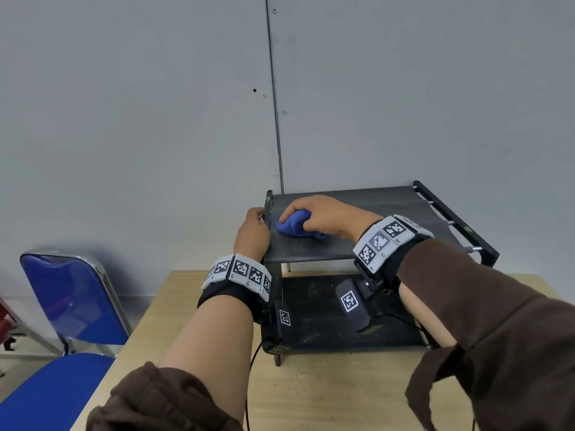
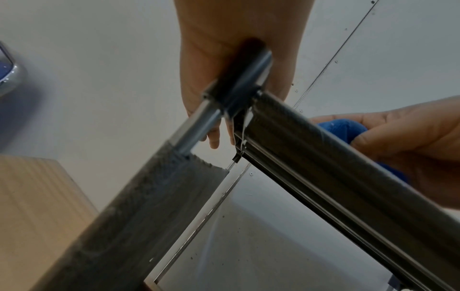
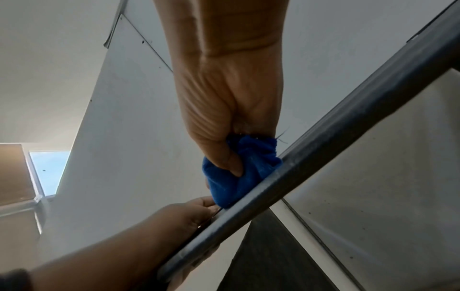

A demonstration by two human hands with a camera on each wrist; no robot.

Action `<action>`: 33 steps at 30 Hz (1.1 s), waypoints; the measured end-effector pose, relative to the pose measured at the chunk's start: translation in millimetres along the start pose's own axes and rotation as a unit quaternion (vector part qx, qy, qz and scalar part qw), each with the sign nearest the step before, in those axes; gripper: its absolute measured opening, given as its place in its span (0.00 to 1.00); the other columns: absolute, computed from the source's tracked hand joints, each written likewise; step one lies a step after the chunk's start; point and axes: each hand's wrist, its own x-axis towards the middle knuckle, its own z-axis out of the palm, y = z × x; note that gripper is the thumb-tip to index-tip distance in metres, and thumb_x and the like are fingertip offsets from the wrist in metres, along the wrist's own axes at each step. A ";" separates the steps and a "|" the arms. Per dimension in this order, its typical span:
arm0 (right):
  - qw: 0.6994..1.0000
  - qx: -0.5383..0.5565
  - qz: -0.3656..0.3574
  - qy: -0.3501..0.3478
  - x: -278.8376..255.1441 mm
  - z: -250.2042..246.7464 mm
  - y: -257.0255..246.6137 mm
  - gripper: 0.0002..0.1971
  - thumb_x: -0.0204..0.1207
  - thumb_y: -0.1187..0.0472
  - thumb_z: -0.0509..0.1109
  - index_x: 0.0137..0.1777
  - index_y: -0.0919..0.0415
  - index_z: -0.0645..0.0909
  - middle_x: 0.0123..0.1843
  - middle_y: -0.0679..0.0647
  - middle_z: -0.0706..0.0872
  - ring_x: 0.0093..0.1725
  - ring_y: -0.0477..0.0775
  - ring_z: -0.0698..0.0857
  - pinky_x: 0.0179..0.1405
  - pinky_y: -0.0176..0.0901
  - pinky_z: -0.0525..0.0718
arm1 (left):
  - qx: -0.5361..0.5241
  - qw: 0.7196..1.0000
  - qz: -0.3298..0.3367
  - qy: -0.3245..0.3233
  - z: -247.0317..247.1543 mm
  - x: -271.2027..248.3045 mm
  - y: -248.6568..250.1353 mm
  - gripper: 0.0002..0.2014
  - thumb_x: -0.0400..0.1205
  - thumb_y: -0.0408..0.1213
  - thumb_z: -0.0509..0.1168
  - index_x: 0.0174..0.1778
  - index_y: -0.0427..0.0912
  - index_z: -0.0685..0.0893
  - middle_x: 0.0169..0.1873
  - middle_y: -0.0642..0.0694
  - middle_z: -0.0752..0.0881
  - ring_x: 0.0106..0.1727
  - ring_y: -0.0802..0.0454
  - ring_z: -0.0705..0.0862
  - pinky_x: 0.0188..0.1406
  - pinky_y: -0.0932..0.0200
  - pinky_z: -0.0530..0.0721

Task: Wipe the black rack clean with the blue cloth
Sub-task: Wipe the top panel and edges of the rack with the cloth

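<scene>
A black two-tier rack (image 1: 367,244) stands on a light wooden table against a grey wall. My right hand (image 1: 320,214) grips a bunched blue cloth (image 1: 294,225) and holds it against the top shelf near its left end. In the right wrist view the blue cloth (image 3: 239,173) bulges out under my fingers, touching the shelf's front rail (image 3: 323,153). My left hand (image 1: 253,230) grips the rack's left side bar at the top. The left wrist view shows that hand (image 2: 236,59) wrapped round the dark bar (image 2: 239,78).
The lower shelf (image 1: 323,309) looks dusty and speckled. A wooden table (image 1: 311,396) carries the rack, with bare surface in front. A blue chair (image 1: 74,303) with a chrome frame stands to the left of the table. The grey wall is right behind the rack.
</scene>
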 end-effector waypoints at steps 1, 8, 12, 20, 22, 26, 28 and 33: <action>1.000 -0.005 -0.010 -0.004 -2.0 0.8 -0.5 0.29 0.67 0.77 0.59 0.59 0.48 0.85 0.52 0.44 0.83 0.45 0.42 0.79 0.36 0.29 0.73 | 0.001 1.000 -0.001 -0.001 -0.5 -0.7 0.3 0.21 0.86 0.31 0.49 0.75 0.44 0.68 0.68 0.39 0.80 0.66 0.41 0.79 0.60 0.56 0.75; 0.996 -0.017 -0.025 -0.087 -9.6 12.4 1.0 0.29 0.70 0.75 0.60 0.64 0.48 0.84 0.52 0.44 0.83 0.43 0.37 0.79 0.37 0.28 0.74 | 0.005 1.000 -0.007 0.007 1.6 0.1 0.5 0.22 0.85 0.28 0.49 0.76 0.42 0.68 0.66 0.36 0.80 0.64 0.38 0.80 0.59 0.53 0.76; 0.991 0.076 0.006 -0.110 -8.4 18.6 -1.4 0.22 0.73 0.72 0.58 0.59 0.51 0.84 0.39 0.57 0.84 0.32 0.50 0.78 0.27 0.37 0.76 | 0.002 1.000 -0.012 0.007 2.4 1.0 0.1 0.22 0.84 0.28 0.49 0.75 0.43 0.69 0.63 0.35 0.82 0.61 0.37 0.81 0.58 0.50 0.78; 0.963 0.265 0.042 -0.011 0.0 4.3 -7.3 0.19 0.67 0.76 0.57 0.54 0.71 0.84 0.43 0.57 0.87 0.41 0.50 0.82 0.34 0.34 0.81 | -0.021 1.000 -0.016 -0.016 1.6 2.3 -3.2 0.22 0.84 0.30 0.55 0.75 0.41 0.68 0.66 0.38 0.81 0.66 0.41 0.80 0.56 0.59 0.73; 0.982 0.186 0.038 -0.005 1.2 1.0 -6.7 0.19 0.68 0.75 0.59 0.53 0.64 0.86 0.49 0.62 0.88 0.44 0.53 0.82 0.37 0.39 0.80 | -0.022 1.000 -0.017 -0.006 1.2 1.3 -1.5 0.21 0.84 0.29 0.52 0.75 0.41 0.69 0.66 0.38 0.81 0.65 0.40 0.80 0.57 0.58 0.74; 0.992 0.047 0.037 -0.114 1.3 3.9 -6.0 0.22 0.65 0.70 0.62 0.56 0.54 0.86 0.53 0.62 0.88 0.46 0.61 0.83 0.38 0.45 0.79 | -0.030 0.999 -0.019 0.005 0.9 -0.3 0.6 0.22 0.84 0.28 0.49 0.75 0.43 0.70 0.65 0.38 0.81 0.63 0.40 0.80 0.56 0.58 0.74; 0.987 0.069 0.047 -0.139 -1.5 1.9 -12.2 0.22 0.65 0.72 0.61 0.57 0.58 0.86 0.51 0.59 0.89 0.47 0.56 0.83 0.37 0.39 0.79 | -0.024 1.000 -0.021 0.000 0.9 -0.5 1.0 0.22 0.85 0.28 0.49 0.75 0.43 0.69 0.66 0.38 0.81 0.64 0.40 0.80 0.55 0.59 0.73; 0.986 0.108 0.073 -0.107 4.7 -18.6 -29.6 0.22 0.69 0.76 0.57 0.60 0.71 0.83 0.40 0.50 0.88 0.41 0.50 0.83 0.31 0.32 0.82 | -0.042 0.999 -0.027 -0.018 -2.1 1.4 0.4 0.21 0.84 0.30 0.52 0.75 0.40 0.69 0.70 0.41 0.79 0.70 0.42 0.77 0.66 0.56 0.73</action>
